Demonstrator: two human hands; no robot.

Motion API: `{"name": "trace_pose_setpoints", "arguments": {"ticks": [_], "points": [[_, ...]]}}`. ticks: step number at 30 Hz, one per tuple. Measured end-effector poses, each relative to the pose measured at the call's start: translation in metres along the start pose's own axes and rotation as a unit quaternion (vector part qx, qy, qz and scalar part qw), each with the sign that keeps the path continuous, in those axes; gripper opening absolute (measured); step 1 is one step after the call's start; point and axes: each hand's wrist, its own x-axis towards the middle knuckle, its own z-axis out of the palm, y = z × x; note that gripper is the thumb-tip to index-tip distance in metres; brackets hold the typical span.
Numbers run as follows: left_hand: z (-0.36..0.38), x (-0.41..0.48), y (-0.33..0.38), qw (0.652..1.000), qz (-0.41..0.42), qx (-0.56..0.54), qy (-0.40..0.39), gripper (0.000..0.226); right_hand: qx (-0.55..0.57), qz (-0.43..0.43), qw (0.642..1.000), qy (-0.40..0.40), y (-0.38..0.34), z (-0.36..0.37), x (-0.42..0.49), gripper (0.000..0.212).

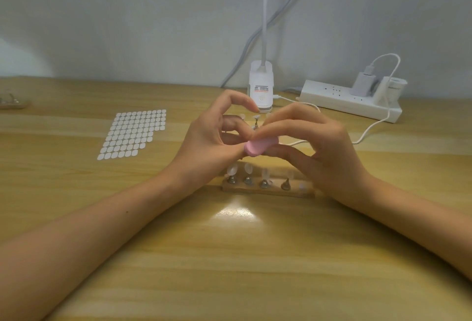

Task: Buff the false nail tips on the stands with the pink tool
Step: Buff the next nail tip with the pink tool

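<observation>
Right grip [320,149]: clasped on the pink tool [256,147], fingers over the top, thumb beneath, raised above the table [229,257].
Left grip [209,139]: thumb tip against the near end of the pink tool, index finger arched high, other fingers curled behind; cannot tell whether anything is pinched there.
Pink tool: roughly level between both grips, above the near row, rounded end toward the left grip.
Near row: wooden base [270,191] just below the grips, metal cone stands [286,184] upright on it, clear nail tips [233,168] on top; right end hidden behind the right grip.
Far row: far nail tips [256,117] glimpsed through the gap between the grips, mostly hidden.
Sticker sheet [132,134]: white oval tabs in rows, flat on the table, well to the left.
Clip lamp [261,90]: white, upright at the table's far edge, behind the grips.
Power strip [350,101]: white, far right, charger [361,83] plugged in, white cable [370,126] trailing down behind the right grip.
</observation>
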Motion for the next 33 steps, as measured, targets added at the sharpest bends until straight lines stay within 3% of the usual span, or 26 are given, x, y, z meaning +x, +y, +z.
{"name": "trace_pose_setpoints", "arguments": {"ticks": [4,8,11,15,19,22,28,33], "points": [[0.000,0.000,-0.001,1.000,-0.004,-0.012,0.005,0.048,-0.023,0.033,0.999,0.027,0.004,-0.005,0.002,0.018],[-0.001,0.000,0.000,1.000,-0.006,0.002,0.002,0.044,-0.008,-0.001,1.000,0.002,-0.001,0.000,0.000,0.018],[-0.001,0.000,0.000,1.000,-0.010,-0.006,0.014,0.046,-0.032,0.039,0.998,0.029,0.004,-0.005,0.001,0.018],[-0.001,0.000,0.000,1.000,-0.013,0.001,0.010,0.043,-0.015,0.001,1.000,-0.001,-0.001,0.001,0.000,0.018],[0.000,0.000,0.000,1.000,-0.009,-0.010,0.008,0.045,-0.039,0.040,0.998,0.030,0.006,-0.005,0.001,0.017],[0.000,0.000,0.000,1.000,0.001,0.005,0.000,0.043,-0.027,0.008,1.000,0.005,0.002,-0.001,0.000,0.018],[0.000,0.000,0.000,1.000,0.008,0.021,0.007,0.046,-0.028,0.120,0.990,0.061,0.013,-0.012,0.000,0.016],[-0.001,0.000,0.000,0.999,0.020,0.035,0.005,0.052,-0.022,0.091,0.994,0.053,0.006,-0.005,-0.002,0.017]]}}
